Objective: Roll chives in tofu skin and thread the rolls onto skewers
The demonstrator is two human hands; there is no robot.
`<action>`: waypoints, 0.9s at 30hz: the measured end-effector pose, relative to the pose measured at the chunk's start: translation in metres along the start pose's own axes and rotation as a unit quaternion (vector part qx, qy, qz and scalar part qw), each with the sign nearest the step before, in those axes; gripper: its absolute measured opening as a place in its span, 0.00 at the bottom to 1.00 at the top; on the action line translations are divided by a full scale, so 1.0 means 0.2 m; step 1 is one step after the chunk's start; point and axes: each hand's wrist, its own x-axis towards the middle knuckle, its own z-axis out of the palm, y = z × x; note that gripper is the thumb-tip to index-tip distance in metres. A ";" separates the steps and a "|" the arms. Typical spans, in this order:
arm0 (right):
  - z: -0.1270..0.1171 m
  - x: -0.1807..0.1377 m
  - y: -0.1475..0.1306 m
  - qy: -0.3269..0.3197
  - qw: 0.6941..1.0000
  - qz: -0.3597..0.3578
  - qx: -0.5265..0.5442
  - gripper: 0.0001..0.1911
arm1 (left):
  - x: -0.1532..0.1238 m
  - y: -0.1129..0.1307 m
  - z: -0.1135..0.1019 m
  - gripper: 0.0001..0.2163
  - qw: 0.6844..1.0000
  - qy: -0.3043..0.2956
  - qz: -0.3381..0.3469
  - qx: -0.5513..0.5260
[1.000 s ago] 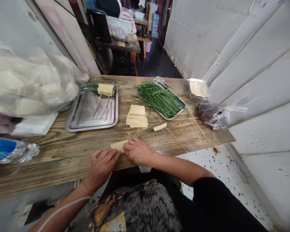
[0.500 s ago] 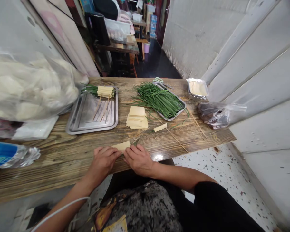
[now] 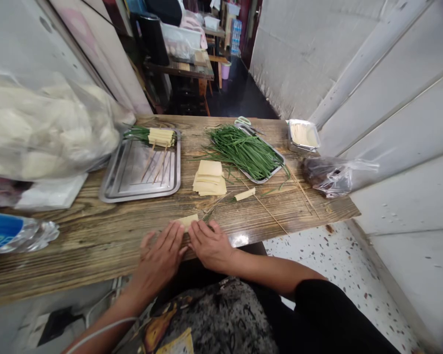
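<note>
A pale yellow tofu sheet (image 3: 188, 221), partly rolled, lies at the table's near edge under my fingers. My left hand (image 3: 164, 250) presses its fingertips on the left part, the fingers close together and fairly straight. My right hand (image 3: 210, 246) has its fingers bent over the right end. Chive ends stick out beside the right fingertips. A stack of tofu sheets (image 3: 209, 179) lies just beyond. To its right is a finished roll (image 3: 244, 194) with a thin bamboo skewer (image 3: 269, 213) by it. What is inside the roll under my hands is hidden.
A metal tray (image 3: 140, 192) at left bears skewered rolls (image 3: 161, 137). Chives (image 3: 245, 151) heap on a smaller tray, with scissors (image 3: 242, 121) behind. A foil box (image 3: 303, 135) and a bagged dark item (image 3: 327, 176) stand right. A big plastic bag (image 3: 47, 132) and bottle (image 3: 18, 232) crowd the left.
My left hand has shifted a little to the right and its fingers have straightened over the tofu sheet, covering more of it. My right hand stays nearly in place.
</note>
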 end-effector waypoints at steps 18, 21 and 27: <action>-0.07 0.08 0.05 -0.138 0.986 0.001 0.090 0.29 | 0.07 0.10 -0.06 0.33 0.998 -0.022 -0.058 0.013; -0.09 0.09 0.07 -0.150 0.984 -0.001 0.093 0.27 | 0.08 0.11 -0.05 0.32 0.998 -0.020 -0.061 0.022; -0.10 0.12 0.10 -0.158 0.983 -0.013 0.092 0.26 | 0.08 0.12 -0.03 0.33 0.996 -0.010 -0.084 0.007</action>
